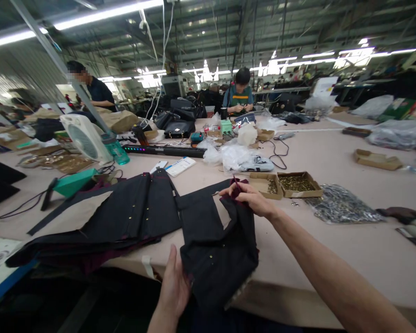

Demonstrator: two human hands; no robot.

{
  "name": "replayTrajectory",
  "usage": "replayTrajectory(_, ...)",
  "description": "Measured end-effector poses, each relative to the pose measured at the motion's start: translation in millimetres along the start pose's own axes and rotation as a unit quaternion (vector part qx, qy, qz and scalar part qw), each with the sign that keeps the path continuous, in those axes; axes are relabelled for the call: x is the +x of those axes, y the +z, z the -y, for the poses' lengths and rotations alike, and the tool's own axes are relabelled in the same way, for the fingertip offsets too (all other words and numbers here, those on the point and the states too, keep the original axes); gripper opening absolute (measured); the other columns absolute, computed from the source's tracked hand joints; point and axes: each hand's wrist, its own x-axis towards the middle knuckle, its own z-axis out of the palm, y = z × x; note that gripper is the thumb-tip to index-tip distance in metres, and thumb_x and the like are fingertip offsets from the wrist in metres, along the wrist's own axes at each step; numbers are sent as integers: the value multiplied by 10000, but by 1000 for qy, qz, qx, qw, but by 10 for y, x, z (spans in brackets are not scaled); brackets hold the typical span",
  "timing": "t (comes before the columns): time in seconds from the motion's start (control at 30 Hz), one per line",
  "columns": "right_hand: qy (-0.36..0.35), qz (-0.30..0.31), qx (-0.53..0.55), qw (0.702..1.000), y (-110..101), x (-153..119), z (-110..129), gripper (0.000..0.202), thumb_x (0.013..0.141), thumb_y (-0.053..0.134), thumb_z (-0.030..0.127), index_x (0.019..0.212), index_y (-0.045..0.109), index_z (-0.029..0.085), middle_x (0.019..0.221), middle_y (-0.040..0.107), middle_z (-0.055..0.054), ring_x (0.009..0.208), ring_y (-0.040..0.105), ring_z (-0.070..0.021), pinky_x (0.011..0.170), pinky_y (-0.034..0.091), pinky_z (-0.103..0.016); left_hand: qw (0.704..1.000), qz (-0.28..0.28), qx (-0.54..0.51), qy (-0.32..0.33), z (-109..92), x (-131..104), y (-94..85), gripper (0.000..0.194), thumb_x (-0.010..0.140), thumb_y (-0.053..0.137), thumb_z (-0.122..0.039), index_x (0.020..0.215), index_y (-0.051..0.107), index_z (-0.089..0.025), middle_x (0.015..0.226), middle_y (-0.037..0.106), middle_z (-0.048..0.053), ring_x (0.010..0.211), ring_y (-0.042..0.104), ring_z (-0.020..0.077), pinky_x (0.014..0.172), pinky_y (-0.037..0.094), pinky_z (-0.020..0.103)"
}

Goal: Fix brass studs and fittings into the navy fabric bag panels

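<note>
A black fabric piece (208, 231) with small metal studs, a beige patch and dark red lining lies over the table's front edge. My right hand (244, 196) pinches its upper right corner, where the dark red lining shows. At its lower left edge is my left hand (175, 282), thumb up and apart; its other fingers are partly hidden behind the fabric. More black pieces (125, 210) with studs and beige patches lie stacked just to the left.
Cardboard boxes of small metal parts (298, 182) and a plastic bag of metal parts (343, 203) sit right of the fabric. A hammer (405, 213) lies far right. Behind are plastic bags, a black bar with lights (166, 151), a fan (85, 138) and two people.
</note>
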Motion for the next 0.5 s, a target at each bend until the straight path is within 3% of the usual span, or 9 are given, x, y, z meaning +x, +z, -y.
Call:
replayTrajectory(0.07,15,17,62,998,-30,-95,-41,168,726,589,180,893,583,201,1242,741,-102,1189,649,-284,1040,448,-421,997,37,11,-62,-215,102,23,692,953,515,-691,1356,646,-144,1261,739,174,1227,682,351,1085,542,503)
replayTrajectory(0.17,31,17,100,994,-73,-156,-89,173,699,591,184,870,572,202,1222,750,-118,1165,662,-288,1045,454,-432,992,72,59,-84,-442,222,76,647,947,546,-667,1307,680,-146,1169,774,160,1124,730,335,992,592,462)
replayTrajectory(0.23,42,9,107,993,-102,-167,-99,180,677,592,192,854,571,206,1195,760,-117,1141,671,-294,1046,460,-444,986,71,131,-78,-555,266,85,632,922,574,-691,1273,698,-180,1152,781,137,1028,755,309,890,617,422)
replayTrajectory(0.3,49,1,118,992,-131,-181,-104,193,658,594,201,849,577,210,1185,762,-112,1126,676,-300,1034,472,-450,961,47,262,-75,-691,298,41,685,878,573,-770,1198,728,-184,1096,788,138,912,761,295,797,614,404)
replayTrajectory(0.37,49,-5,140,989,-154,-210,-126,197,647,599,212,844,579,209,1178,764,-115,1119,676,-301,1014,484,-440,903,-21,425,-55,-876,355,-42,777,821,539,-863,988,760,-138,917,783,162,779,744,301,733,594,405)
replayTrajectory(0.43,52,-9,174,983,-158,-248,-180,198,644,613,218,839,575,207,1152,770,-122,1077,684,-294,973,497,-419,811,-109,574,20,-1080,475,-103,794,794,516,-896,833,737,-134,808,753,167,765,729,325,749,577,427)
replayTrajectory(0.5,53,-10,208,977,-135,-286,-263,200,644,623,212,837,573,202,1122,775,-131,1012,693,-281,925,501,-391,711,-168,666,153,-1230,662,-85,742,813,553,-841,975,732,-138,978,759,180,907,726,350,857,562,457)
